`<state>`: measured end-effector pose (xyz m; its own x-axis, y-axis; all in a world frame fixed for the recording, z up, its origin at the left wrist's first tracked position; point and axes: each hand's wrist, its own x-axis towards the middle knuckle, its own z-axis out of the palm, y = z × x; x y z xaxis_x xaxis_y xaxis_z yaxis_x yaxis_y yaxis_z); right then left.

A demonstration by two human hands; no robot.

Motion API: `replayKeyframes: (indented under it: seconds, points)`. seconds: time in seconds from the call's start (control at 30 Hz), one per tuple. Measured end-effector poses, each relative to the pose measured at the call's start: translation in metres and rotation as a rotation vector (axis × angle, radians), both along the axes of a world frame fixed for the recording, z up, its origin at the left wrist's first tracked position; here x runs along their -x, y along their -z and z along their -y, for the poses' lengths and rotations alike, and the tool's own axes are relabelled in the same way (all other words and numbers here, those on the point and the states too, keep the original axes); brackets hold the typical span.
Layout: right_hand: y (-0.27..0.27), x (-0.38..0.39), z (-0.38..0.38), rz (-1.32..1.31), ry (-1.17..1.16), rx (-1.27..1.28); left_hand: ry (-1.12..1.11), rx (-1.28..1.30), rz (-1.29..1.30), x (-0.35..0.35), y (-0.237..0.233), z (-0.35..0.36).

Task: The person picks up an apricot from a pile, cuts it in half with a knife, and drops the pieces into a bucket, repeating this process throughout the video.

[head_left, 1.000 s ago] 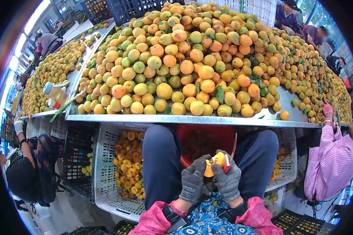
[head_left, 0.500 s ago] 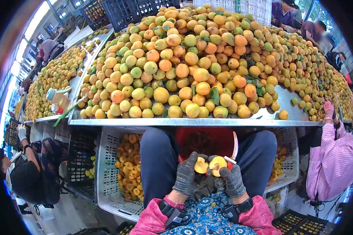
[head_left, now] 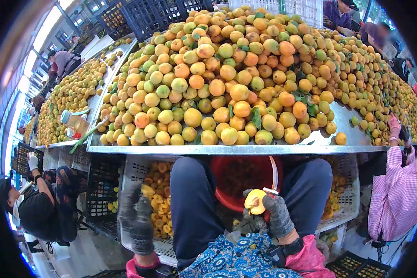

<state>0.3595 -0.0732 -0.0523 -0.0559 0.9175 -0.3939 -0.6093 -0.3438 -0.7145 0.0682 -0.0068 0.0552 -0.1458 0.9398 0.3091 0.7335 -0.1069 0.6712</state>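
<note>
My right hand (head_left: 279, 217), in a dark grey knit glove, is closed around a small knife (head_left: 275, 175) with a curved blade pointing up. Its thumb and fingers also hold a cut apricot half (head_left: 255, 199), the brown-stained cut face toward me. My left hand (head_left: 141, 227), gloved alike and smeared by motion, is over the left white basket (head_left: 129, 178) of cut apricot halves (head_left: 161, 211). A yellow apricot half (head_left: 147, 190) shows right at its fingertips. Between my knees stands a red bucket (head_left: 222, 197) with dark bits inside.
Whole apricots (head_left: 227, 72) lie heaped on the metal table (head_left: 236, 149) in front. Another white basket (head_left: 350, 197) stands by my right knee, a black crate (head_left: 102, 190) farther left. A bottle (head_left: 75, 121) rests on the table. Co-workers sit on both sides, including a checked sleeve (head_left: 396, 199).
My left hand has moved from beside the right hand, leftward to above the basket, with an apricot half at its fingers. The right hand keeps the knife and other half. The view has shifted slightly.
</note>
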Motion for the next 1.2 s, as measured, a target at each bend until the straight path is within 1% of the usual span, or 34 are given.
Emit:
replayKeyframes:
  seconds: [0.03,0.07,0.13,0.2,0.23,0.27,0.3,0.33,0.37,0.4,0.43,0.5,0.57,0.63,0.67,0.7,0.73,0.77,0.8,0.83,0.87,0.9,0.97,1.0,1.03,1.1,1.13,1.17,1.2]
  points:
    - [0.004,-0.002,0.0,0.067,-0.045,-0.031,0.037,0.122,0.206,-0.014,-0.003,0.004]
    - [0.008,-0.004,0.0,0.134,-0.088,-0.062,0.112,0.137,0.225,-0.026,0.01,0.005]
    - [0.001,-0.005,-0.002,0.204,-0.131,-0.092,0.388,0.233,0.343,-0.061,0.025,0.001]
    - [-0.023,-0.011,-0.012,0.515,-0.203,-0.138,0.462,0.491,0.599,-0.095,0.041,-0.001]
    - [-0.026,-0.012,-0.013,0.52,-0.201,-0.132,0.466,0.496,0.604,-0.107,0.054,0.001]
    - [-0.027,-0.014,-0.015,0.52,-0.251,-0.09,0.595,0.419,0.524,-0.117,0.07,0.002]
    - [-0.029,-0.016,-0.018,0.516,-0.303,-0.046,0.656,0.386,0.482,-0.126,0.083,0.006]
    - [-0.039,-0.018,-0.021,0.516,-0.382,0.071,0.716,0.351,0.442,-0.135,0.095,0.01]
    - [-0.037,-0.017,-0.021,0.513,-0.385,0.074,0.586,0.706,1.031,-0.143,0.104,0.015]
    - [-0.034,-0.016,-0.021,0.523,-0.347,0.071,0.388,1.047,1.612,-0.149,0.105,0.015]
    - [-0.032,-0.015,-0.022,0.533,-0.306,0.068,0.388,1.05,1.609,-0.152,0.102,0.015]
    - [-0.035,-0.014,-0.025,0.573,-0.316,0.127,0.36,1.019,1.748,-0.157,0.095,0.019]
    - [-0.03,-0.012,-0.027,0.613,-0.326,0.181,0.351,1.073,1.75,-0.155,0.103,0.017]
    - [-0.016,-0.011,-0.027,0.786,-0.191,-0.183,0.345,1.133,1.752,-0.149,0.111,0.014]
    - [-0.016,-0.016,-0.028,0.786,-0.187,-0.177,0.33,1.249,1.753,-0.143,0.114,0.013]
    - [-0.019,-0.021,-0.031,0.974,-0.328,-0.242,0.312,1.363,1.751,-0.139,0.111,0.011]
    - [-0.021,-0.024,-0.034,1.159,-0.471,-0.309,0.386,1.228,1.538,-0.138,0.104,0.015]
    - [-0.02,-0.024,-0.036,1.157,-0.47,-0.309,0.423,1.1,1.308,-0.137,0.094,0.018]
    - [-0.016,-0.023,-0.038,1.161,-0.425,-0.408,0.462,1.002,1.153,-0.138,0.103,0.022]
    - [-0.018,-0.021,-0.042,1.165,-0.379,-0.507,0.345,1.154,1.404,-0.138,0.112,0.019]
    - [-0.029,-0.021,-0.043,1.234,-0.382,-0.383,0.169,1.289,1.644,-0.138,0.121,0.016]
    - [-0.031,-0.02,-0.043,1.236,-0.385,-0.385,0.169,1.286,1.649,-0.139,0.119,0.017]
    - [-0.033,-0.017,-0.042,0.739,-0.003,-0.233,0.195,1.38,1.785,-0.141,0.114,0.023]
    - [-0.043,-0.021,-0.038,0.496,-0.066,-0.117,0.183,1.363,1.745,-0.142,0.114,0.025]
    - [-0.046,-0.02,-0.039,0.497,-0.067,-0.116,0.184,1.363,1.747,-0.142,0.113,0.026]
    - [-0.051,-0.019,-0.041,0.337,-0.054,-0.277,0.12,1.4,1.804,-0.143,0.111,0.028]
    - [-0.046,-0.015,-0.04,0.346,0.02,-0.23,0.124,1.4,1.805,-0.145,0.111,0.03]
    - [-0.043,-0.015,-0.036,0.348,0.02,-0.23,0.13,1.377,1.833,-0.147,0.111,0.032]
    - [-0.041,-0.015,-0.032,0.317,0.104,-0.177,0.136,1.353,1.862,-0.148,0.111,0.033]
